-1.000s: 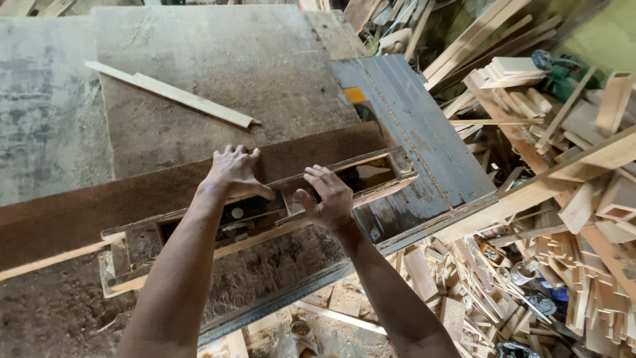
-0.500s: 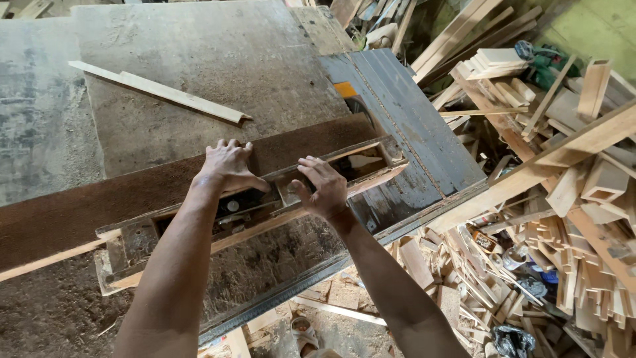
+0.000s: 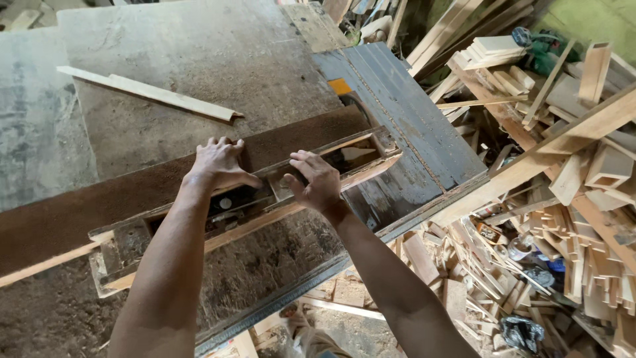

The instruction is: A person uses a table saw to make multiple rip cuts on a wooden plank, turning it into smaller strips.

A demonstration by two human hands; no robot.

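Now both hands press on a long wooden jig on the sawdust-covered table.

Seen from the head camera, the left hand (image 3: 218, 164) lies spread and flat, palm down, on the jig (image 3: 252, 199); the right hand (image 3: 317, 182) rests beside it, fingers loosely curled over the jig's near rail, clasping nothing. Beyond the left hand lies a pale strip of wood (image 3: 149, 93). Right of the right hand sits the dark slatted table top (image 3: 411, 126), and past it a heap of offcuts (image 3: 550, 199). Since the earlier frame the hands have held their places on the jig.
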